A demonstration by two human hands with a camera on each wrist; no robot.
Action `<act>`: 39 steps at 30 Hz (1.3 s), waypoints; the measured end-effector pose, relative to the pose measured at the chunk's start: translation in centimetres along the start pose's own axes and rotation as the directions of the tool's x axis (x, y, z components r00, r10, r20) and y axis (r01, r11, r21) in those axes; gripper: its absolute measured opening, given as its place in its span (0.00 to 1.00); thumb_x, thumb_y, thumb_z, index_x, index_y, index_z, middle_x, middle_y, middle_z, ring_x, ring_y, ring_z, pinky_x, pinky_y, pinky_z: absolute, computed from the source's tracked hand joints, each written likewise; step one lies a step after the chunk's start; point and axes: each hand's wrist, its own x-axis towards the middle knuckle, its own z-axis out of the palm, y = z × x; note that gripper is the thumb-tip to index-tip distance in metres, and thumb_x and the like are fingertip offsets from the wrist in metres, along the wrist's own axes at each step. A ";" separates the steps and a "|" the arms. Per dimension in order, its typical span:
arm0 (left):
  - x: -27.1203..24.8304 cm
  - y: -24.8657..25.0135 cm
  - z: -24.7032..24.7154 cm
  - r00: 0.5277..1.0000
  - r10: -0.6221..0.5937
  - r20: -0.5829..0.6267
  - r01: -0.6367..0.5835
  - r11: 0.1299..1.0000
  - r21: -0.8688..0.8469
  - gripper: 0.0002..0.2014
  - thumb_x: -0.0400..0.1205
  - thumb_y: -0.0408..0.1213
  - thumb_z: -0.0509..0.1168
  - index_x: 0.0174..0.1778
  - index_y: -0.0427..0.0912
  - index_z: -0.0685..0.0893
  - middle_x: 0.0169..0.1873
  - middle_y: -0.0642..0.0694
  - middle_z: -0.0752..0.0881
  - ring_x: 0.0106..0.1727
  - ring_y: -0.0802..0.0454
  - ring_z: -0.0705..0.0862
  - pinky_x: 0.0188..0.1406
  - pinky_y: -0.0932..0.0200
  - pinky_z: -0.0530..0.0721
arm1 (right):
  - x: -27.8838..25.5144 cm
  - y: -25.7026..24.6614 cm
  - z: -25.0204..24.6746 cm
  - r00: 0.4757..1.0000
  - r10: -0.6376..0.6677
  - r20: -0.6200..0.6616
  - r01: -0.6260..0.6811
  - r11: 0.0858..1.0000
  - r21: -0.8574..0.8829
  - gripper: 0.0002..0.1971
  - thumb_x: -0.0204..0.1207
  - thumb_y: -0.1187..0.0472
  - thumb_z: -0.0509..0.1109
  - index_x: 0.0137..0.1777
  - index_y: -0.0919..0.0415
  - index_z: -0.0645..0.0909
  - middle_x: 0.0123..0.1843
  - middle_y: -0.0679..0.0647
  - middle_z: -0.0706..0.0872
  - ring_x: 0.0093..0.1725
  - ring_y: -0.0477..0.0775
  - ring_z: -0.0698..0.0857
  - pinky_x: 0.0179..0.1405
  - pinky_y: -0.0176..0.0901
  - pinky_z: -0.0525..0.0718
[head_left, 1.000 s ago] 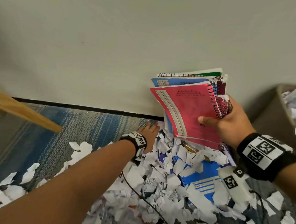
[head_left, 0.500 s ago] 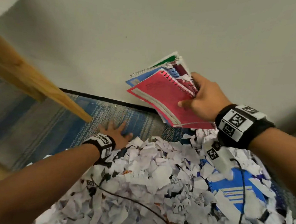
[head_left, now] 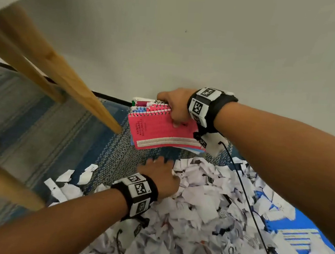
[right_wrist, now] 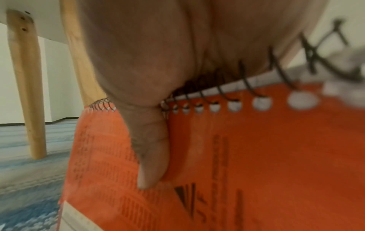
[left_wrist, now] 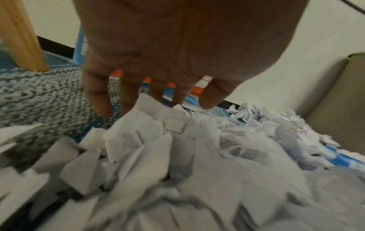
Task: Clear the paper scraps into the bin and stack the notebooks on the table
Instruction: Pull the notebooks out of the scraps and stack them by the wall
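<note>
Room: You are low down on a blue and grey rug [head_left: 64, 129] by a plain pale wall [head_left: 191, 37].
Desk: The desk is up at the far left. You see only its white underside [right_wrist: 39, 18] and its wooden legs [head_left: 69, 76], not the top.
Paper scraps: A big white heap of paper scraps [head_left: 205, 208] lies on the rug, near you and to the right. A few bits lie loose to the left.
Bin: The side of a beige bin [left_wrist: 335, 96] shows at the far right, just beside the heap.
Right hand: Your right hand [head_left: 176, 109] holds a bunch of spiral notebooks [head_left: 158, 126], red one on top, up off the rug. Your thumb [right_wrist: 152, 156] presses on the red cover and the other fingers curl behind the wire edge. Holding them by the wire side likely keeps them all together as one bunch for the desk.
Left hand: Your left hand [head_left: 159, 177] lies flat at the far left edge of the heap, fingers [left_wrist: 98, 93] straight and spread. It holds nothing. It may be propping you up.
Blue notebook: One more blue notebook [head_left: 295, 231] lies half buried under scraps, near right.
What is left: I think the notebooks go up on the desk next, and most scraps are not yet in the bin.
</note>
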 end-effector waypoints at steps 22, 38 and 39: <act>1.0 5.7 3.8 0.975 0.217 0.042 -0.218 0.976 0.014 0.28 0.83 0.63 0.43 0.80 0.61 0.52 0.83 0.51 0.47 0.80 0.28 0.46 0.71 0.23 0.57 | 0.4 1.0 2.9 0.972 -0.110 -0.207 0.065 0.975 -0.210 0.41 0.72 0.52 0.73 0.83 0.56 0.58 0.74 0.59 0.72 0.71 0.64 0.73 0.66 0.57 0.77; -0.6 2.5 1.5 0.963 0.270 -0.009 -0.246 0.888 0.389 0.37 0.79 0.69 0.39 0.83 0.55 0.47 0.82 0.45 0.56 0.80 0.37 0.60 0.74 0.35 0.65 | -21.5 9.5 16.7 0.993 0.115 -0.015 -0.113 0.989 0.099 0.26 0.81 0.46 0.62 0.77 0.54 0.69 0.74 0.52 0.72 0.69 0.56 0.77 0.67 0.49 0.78; -0.1 2.0 1.6 0.972 0.234 0.005 -0.217 0.895 0.390 0.40 0.76 0.73 0.36 0.83 0.56 0.47 0.83 0.47 0.54 0.81 0.38 0.57 0.76 0.34 0.62 | -21.5 9.3 17.1 0.994 0.109 -0.026 -0.106 0.989 0.098 0.26 0.81 0.46 0.62 0.77 0.55 0.69 0.74 0.52 0.72 0.69 0.56 0.77 0.67 0.48 0.77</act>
